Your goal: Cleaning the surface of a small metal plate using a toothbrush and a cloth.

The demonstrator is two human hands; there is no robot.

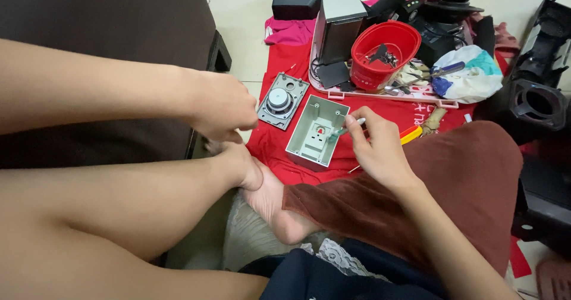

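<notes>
**Screwdriver at work inside an open plastic box**

At the centre of the frame, the right hand (377,148) pinches a small screwdriver (348,127) with a pale handle, fingers closed tight around it, tip pointing down into an open grey-green plastic box (313,131) lying on a red cloth (285,62). The left hand (223,106) sits left of centre, curled into a loose fist near a toe, apart from the box; whether it holds anything cannot be told. A small round speaker (281,100) lies just beside the box, to its left.

The box looks unsupported, so steadying it with the free hand would likely keep it from sliding. Keeping the driver upright over the screw should stop the tip slipping out.
</notes>
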